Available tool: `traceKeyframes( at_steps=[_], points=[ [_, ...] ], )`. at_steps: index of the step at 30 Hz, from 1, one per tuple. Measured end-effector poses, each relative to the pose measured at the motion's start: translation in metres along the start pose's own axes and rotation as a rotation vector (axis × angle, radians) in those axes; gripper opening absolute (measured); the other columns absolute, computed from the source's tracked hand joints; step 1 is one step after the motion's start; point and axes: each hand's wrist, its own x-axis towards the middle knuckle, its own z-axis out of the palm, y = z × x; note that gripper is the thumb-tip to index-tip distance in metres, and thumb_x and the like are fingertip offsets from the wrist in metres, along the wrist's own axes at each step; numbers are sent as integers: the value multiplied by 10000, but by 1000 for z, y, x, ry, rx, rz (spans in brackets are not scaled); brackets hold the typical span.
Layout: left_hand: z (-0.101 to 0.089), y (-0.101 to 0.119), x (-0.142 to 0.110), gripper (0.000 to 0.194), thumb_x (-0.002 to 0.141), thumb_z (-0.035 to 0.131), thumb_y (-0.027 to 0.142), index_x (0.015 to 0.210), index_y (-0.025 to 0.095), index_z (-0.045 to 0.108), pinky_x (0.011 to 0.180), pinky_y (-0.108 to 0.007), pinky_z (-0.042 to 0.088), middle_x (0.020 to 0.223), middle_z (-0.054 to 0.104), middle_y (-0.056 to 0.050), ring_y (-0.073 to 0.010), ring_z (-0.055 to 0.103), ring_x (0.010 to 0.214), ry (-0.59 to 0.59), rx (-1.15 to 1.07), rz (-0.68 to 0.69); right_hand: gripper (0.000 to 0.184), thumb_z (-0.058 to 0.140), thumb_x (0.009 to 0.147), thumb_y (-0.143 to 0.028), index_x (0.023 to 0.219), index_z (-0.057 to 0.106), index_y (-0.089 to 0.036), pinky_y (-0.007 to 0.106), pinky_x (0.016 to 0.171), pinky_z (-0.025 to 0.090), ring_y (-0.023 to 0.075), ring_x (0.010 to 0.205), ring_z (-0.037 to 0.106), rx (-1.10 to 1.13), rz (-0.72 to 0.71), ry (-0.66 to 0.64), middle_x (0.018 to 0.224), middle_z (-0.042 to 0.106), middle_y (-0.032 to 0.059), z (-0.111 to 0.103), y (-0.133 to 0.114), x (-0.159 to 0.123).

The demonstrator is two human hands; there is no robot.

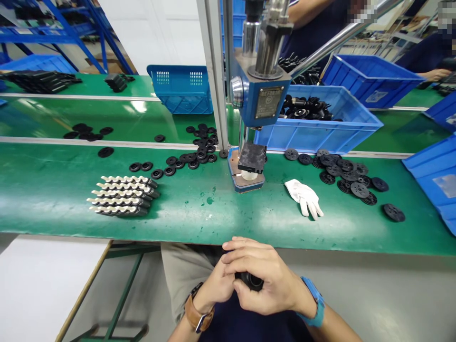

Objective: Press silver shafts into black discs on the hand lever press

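So, right hand [267, 270] is gripping a black part [253, 281], fingers and thumb wrapping round it, just in front of the near edge of the green bench [199, 223]. Left hand [221, 280] is tucking in beside and partly behind the right; its fingertips are hiding, so I can't tell whether it's grasping the part or only bracing it. The part is showing a round, ring-like end between right thumb and fingers; the rest is sitting under the hands. My read: nothing except the hands is visibly supporting it, so a slip is probably meaning a drop. Worth holding it by the outer sides, leaving the round end uncovered, and pressing evenly from both hands so it isn't twisting. Elbows low, wrists straight; the watch [199, 311] is sitting close enough to be worth minding for scuffs. Working slightly further over the bench would likely be safer. Nearby, the hand press [269, 102] is standing straight ahead with a black block [252, 157] on its base, a white glove [304, 197] is lying right of that, and cream-edged pieces [123, 197] are standing in rows on the left.
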Motion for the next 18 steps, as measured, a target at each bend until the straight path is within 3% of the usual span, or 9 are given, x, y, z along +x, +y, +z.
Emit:
traceKeyframes(
  at_steps=[4,7,10,14,18],
  points=[
    [0,-11,-2,507,793,736,620,1104,223,793,1097,-495,478,1068,776,-124,-347,671,1117,16,-1,21,312,611,800,-104,1081,700,-209,415,1098,537,224,1120,739,24,11,21,1065,799,76,2,0,3],
    [1,-20,-3,562,799,721,668,1110,203,776,1012,-464,530,1079,762,-134,-330,682,1062,91,-22,38,304,627,800,-111,1073,724,-201,400,1038,579,232,1070,752,73,27,108,1043,800,82,2,5,2],
    [-1,-14,0,479,863,698,607,1105,197,742,908,-382,557,1014,749,-99,-274,687,975,129,-55,90,291,645,871,-210,1147,735,-206,394,1000,597,255,1112,738,109,125,199,1125,788,101,-1,18,-5],
    [-16,25,16,281,842,762,440,974,204,685,645,-241,496,761,666,4,-160,602,677,321,70,134,462,605,986,-420,1404,620,-223,440,1098,536,288,1297,641,63,309,303,1399,669,141,-12,43,-20],
    [-33,87,53,227,781,773,354,931,200,698,553,-223,418,722,640,26,-133,528,593,502,318,237,443,550,1029,-448,1416,602,-238,444,1091,549,277,1298,642,18,340,416,1421,652,140,-30,58,-26]
  ],
)
